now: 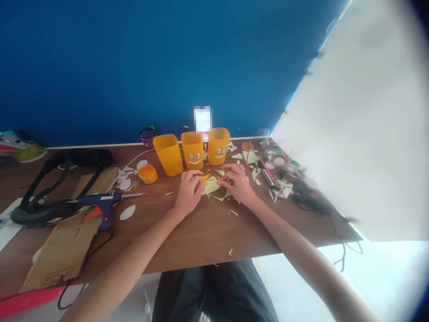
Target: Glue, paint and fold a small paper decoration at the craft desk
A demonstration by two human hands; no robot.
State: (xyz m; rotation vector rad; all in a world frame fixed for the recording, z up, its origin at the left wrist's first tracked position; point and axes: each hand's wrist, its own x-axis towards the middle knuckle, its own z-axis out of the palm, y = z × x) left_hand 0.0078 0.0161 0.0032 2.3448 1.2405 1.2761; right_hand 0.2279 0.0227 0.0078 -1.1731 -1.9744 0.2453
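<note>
Head view: well inside the table's near edge (201, 241), the left hand (189, 190) pinches an orange scrap (205, 177), its long axis pointing toward the right hand (238, 183) (fingers curled, grip unclear).

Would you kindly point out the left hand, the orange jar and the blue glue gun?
Left hand (188, 192): head view, back of the hand.
Orange jar (148, 180): head view, front wall.
Blue glue gun (106, 205): head view, body.

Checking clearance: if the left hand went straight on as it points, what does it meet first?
Beyond the orange piece at its fingertips, the left hand would probably meet the rightmost yellow cup, near that cup's left edge; depth is unclear from one view.
</note>
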